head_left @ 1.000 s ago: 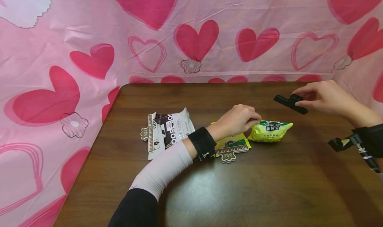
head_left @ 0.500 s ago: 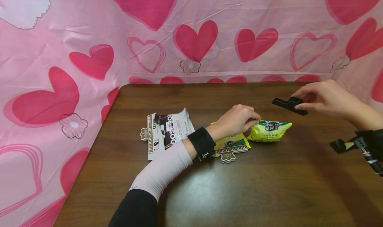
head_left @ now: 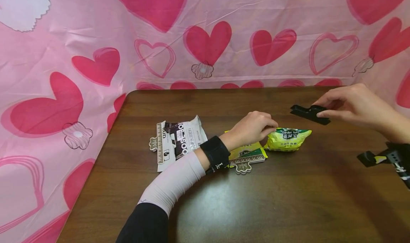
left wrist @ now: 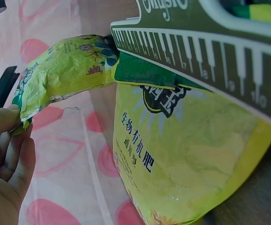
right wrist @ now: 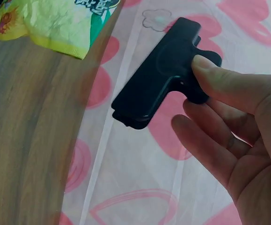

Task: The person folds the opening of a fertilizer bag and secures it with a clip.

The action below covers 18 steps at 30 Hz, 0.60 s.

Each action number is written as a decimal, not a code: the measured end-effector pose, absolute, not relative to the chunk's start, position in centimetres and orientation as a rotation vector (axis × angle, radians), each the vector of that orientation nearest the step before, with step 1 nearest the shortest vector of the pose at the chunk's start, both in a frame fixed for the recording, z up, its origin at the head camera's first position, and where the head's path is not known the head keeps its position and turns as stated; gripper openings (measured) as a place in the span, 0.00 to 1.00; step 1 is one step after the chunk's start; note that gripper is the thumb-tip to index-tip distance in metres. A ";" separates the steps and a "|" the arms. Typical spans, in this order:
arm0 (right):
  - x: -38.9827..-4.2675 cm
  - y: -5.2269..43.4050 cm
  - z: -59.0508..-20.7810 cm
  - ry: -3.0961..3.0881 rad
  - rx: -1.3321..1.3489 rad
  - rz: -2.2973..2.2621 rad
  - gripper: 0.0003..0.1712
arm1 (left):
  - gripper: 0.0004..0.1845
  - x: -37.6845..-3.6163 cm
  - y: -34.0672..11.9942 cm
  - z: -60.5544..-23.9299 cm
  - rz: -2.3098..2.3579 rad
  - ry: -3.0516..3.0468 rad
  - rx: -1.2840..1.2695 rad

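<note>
Left of the yellow bag (head_left: 288,139) a dark bag (head_left: 179,140) lies already clipped, left hand (head_left: 253,128) pinches the yellow bag's folded end on the table (head_left: 256,200), and right hand (head_left: 352,104) pinches the black clip (head_left: 309,113) above-right of it, long axis pointing left, not yet on.

Black clip (head_left: 309,113), pinched in the right hand (head_left: 352,106), has been carried a bit left & lower vs 1 s ago, nearer the yellow-green bag (head_left: 287,139). Clip is now held flatter. Right wrist strap (head_left: 389,156) has been dropped lower in the head view.
</note>
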State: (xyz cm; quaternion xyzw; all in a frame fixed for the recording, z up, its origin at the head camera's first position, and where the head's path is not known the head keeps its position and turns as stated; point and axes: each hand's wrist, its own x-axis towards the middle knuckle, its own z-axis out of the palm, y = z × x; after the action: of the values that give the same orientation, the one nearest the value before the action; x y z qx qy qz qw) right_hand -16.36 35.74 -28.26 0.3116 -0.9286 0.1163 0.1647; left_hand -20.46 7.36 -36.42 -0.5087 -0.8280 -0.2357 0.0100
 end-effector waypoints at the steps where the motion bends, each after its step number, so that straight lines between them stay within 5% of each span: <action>1: -16.3 35.6 -28.2 -2.637 0.906 0.339 0.23 | 0.12 -20.5 7.3 -36.4 -0.737 -2.583 -1.589; 18: -16.0 34.6 -28.6 -2.661 1.131 0.523 0.24 | 0.12 -20.5 7.3 -36.3 -0.755 -2.582 -1.583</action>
State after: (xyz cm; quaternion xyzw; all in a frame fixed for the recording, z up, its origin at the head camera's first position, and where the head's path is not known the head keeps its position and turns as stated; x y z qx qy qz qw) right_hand -16.04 34.58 -28.64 0.3830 -0.9009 0.1771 0.1016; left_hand -20.53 7.31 -36.33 -0.5073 -0.8271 -0.2418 0.0101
